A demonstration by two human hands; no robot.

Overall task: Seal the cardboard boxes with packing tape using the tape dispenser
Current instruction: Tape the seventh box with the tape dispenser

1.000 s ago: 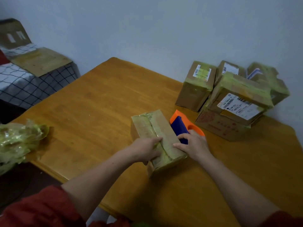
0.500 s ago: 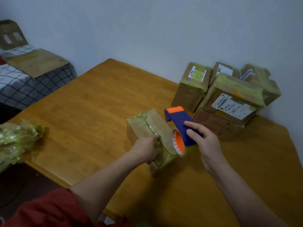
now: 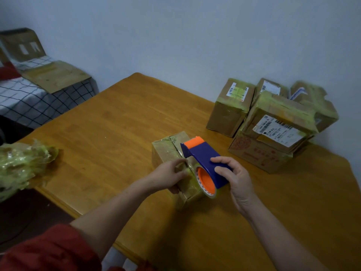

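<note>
Brown cardboard everywhere, mostly done. A stacked cluster of taped cardboard boxes [image 3: 273, 122] sits at the far right of the orange-brown wooden table [image 3: 109, 133], all banded in glossy yellowish tape, some with white shipping labels. Judged sealed.

One small brown cardboard box [image 3: 168, 151] is in work, lying mid-table toward the near edge. Its top already carries shiny, wrinkled tape, but a dark centre seam shows at the far end. I'd say this box's strip is only starting: the pull along the seam, the cut and the press-down are left.

Grip: left hand [image 3: 168, 176] curls over the box's near end, thumb down the side, fingers on top. Whether it pinches a loose tape end or only pins the box, can't tell, too blurred. The right hand [image 3: 234, 177] is clamped round the blue plastic tape dispenser [image 3: 205, 159], fingers wrapped over its body. The tool sits over the box top. Hands are near each other, not touching.

Materials:
- Dispenser: hard smooth moulded plastic, wedge-shaped, orange nose.
- Roll of clear yellowish tape [image 3: 205, 180]: round, orange core, thin film.
- Card: matte, corners soft.
- Crumpled wad of used yellowish tape [image 3: 21, 165]: at the table's left edge.
- Flattened cardboard sheets [image 3: 52, 75]: on a checked cloth [image 3: 39, 106], far left.
</note>
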